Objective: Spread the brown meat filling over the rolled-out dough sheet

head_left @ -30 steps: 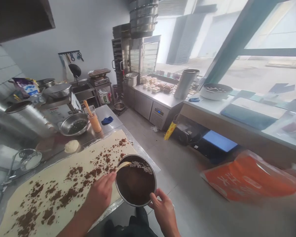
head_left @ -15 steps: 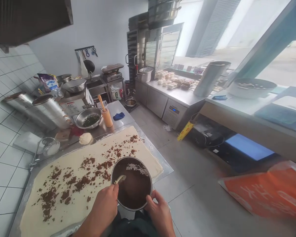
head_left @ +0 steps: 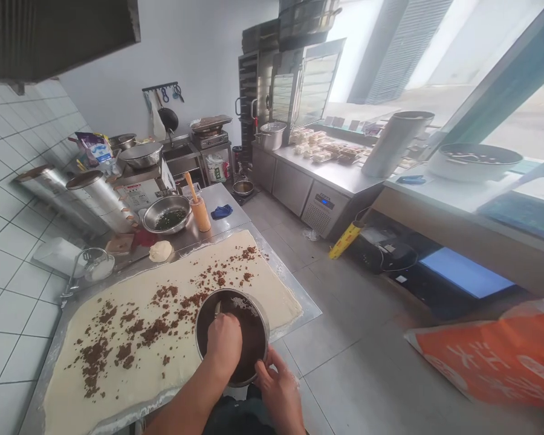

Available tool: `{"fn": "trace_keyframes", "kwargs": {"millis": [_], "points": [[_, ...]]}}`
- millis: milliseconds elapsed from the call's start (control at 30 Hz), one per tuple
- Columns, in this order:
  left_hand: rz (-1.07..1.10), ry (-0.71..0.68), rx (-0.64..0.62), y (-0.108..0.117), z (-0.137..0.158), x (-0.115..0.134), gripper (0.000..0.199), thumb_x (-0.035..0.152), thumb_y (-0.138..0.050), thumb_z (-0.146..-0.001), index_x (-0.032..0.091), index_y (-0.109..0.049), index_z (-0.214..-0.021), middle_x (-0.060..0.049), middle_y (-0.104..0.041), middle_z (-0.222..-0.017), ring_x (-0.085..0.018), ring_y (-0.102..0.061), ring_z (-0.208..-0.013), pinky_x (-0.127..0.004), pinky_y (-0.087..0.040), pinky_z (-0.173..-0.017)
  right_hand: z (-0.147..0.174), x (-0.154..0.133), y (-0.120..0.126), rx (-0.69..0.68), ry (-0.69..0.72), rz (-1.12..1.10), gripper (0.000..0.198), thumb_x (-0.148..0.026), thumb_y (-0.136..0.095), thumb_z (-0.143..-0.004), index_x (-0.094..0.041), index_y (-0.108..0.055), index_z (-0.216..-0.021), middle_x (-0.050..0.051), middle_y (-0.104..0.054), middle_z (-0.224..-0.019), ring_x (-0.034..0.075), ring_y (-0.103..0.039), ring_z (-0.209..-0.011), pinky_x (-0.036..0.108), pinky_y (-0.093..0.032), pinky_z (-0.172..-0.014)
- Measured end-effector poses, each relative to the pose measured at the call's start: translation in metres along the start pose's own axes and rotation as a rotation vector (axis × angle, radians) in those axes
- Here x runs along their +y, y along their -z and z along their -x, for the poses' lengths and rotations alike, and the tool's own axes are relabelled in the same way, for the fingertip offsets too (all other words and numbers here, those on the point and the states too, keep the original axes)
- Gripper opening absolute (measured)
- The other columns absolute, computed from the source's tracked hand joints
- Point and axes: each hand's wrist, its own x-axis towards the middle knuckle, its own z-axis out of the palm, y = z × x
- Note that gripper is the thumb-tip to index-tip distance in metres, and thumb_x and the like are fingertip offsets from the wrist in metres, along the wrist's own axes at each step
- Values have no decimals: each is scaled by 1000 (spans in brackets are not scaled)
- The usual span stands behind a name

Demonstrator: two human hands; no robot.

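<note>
A round metal pot with dark brown filling inside is tilted toward me over the near edge of the dough. My right hand grips its rim on the near right side. Inside the pot's mouth, my left hand is closed around a pale, spoon-like tool; only its tip shows, the rest being covered by the fist. Beneath and to the left spreads a wide sheet of dough, with dark brown crumbly filling scattered in clumps over it.
Behind the dough stand a steel bowl with greens, a wooden rolling pin, a blue cloth and a dough lump. Tiled wall lies left. An orange bag and a yellow roll are at right.
My left hand has moved from the pot's left rim down into its mouth with the spoon-like tool. The pot and my right hand have shifted slightly left.
</note>
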Motion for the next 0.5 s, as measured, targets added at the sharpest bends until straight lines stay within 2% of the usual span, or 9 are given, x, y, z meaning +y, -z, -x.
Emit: {"fn": "trace_keyframes", "kwargs": {"millis": [100,167,233,300,367,433,500], "points": [[-61,-6,56,-3,-3,15,47,0,-29,-97,-2,-72,-115,-31,-73,-104,-34,-78,-93,-44,-66,-80,-2,0,2,-23,13,3,30,-49,-58,-78,-23,-64,-91,-2,-61,-63,18,-52,-61,29,-40,-58],[-106,-134,88,-8,0,20,48,0,-31,-97,-3,-67,-129,-35,-69,-120,-34,-77,-99,-44,-67,-83,-4,-2,5,-33,-8,28,24,-47,-56,-80,-24,-59,-85,-4,-57,-59,16,-47,-58,29,-35,-56],[-119,-340,66,-11,4,15,50,-1,-38,-94,-3,-61,-138,-35,-65,-132,-35,-75,-107,-45,-66,-88,-6,-3,10,-39,-54,51,21,-45,-53,-82,-25,-50,-78,-5,-54,-55,15,-45,-56,29,-33,-56],[-69,-558,10,-8,8,-4,57,-2,-46,-88,0,-58,-143,-29,-66,-137,-34,-72,-116,-46,-65,-97,-8,-3,16,-46,-87,27,23,-45,-51,-84,-25,-42,-75,-5,-54,-55,16,-49,-57,29,-35,-58],[10,-670,10,1,14,-32,64,-3,-48,-83,4,-56,-146,-22,-68,-139,-31,-68,-124,-44,-61,-107,-9,1,20,-56,-100,-59,26,-46,-52,-84,-26,-39,-75,-6,-54,-58,17,-54,-61,29,-39,-61],[61,-656,91,13,21,-61,64,-2,-45,-86,8,-54,-149,-17,-65,-146,-27,-64,-133,-43,-57,-115,-10,5,25,-53,-99,-129,28,-46,-54,-83,-26,-37,-75,-7,-52,-61,16,-56,-63,29,-41,-62],[57,-613,165,22,29,-83,60,1,-41,-91,12,-57,-149,-13,-65,-148,-25,-64,-133,-44,-57,-115,-8,7,28,-41,-99,-126,28,-45,-54,-83,-26,-36,-74,-7,-50,-62,16,-56,-63,29,-40,-62]]}}
